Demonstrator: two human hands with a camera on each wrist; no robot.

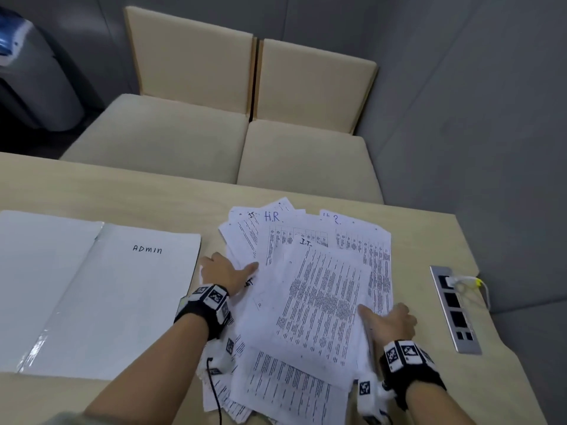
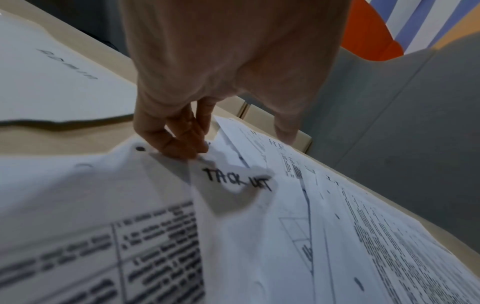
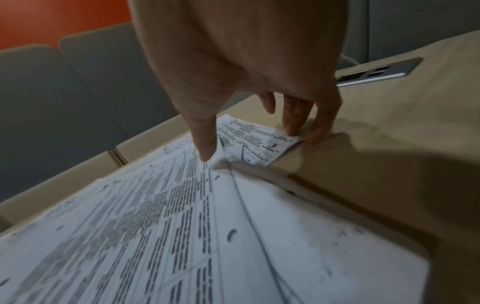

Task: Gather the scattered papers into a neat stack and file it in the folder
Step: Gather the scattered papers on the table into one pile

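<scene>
Several printed white papers (image 1: 322, 296) lie fanned in a loose pile on the beige table (image 1: 122, 191), right of centre; some carry handwritten headings. A white folder (image 1: 122, 286) marked "ADMIN" lies open and flat to the left of the pile. My left hand (image 1: 233, 266) is at the pile's left edge, with the thumb (image 2: 283, 131) over the top sheets and the curled fingers (image 2: 182, 142) gripping the edge. My right hand (image 1: 383, 315) is at the pile's right edge. Its thumb (image 3: 205, 148) presses on the top sheet and its straight fingers (image 3: 298, 123) touch a sheet's corner.
A metal socket panel (image 1: 455, 311) is set into the table to the right of the pile, with a white plug and cable (image 1: 460, 282) in it. Two beige seats (image 1: 245, 148) stand beyond the table's far edge. A grey bin (image 1: 30, 72) stands at far left.
</scene>
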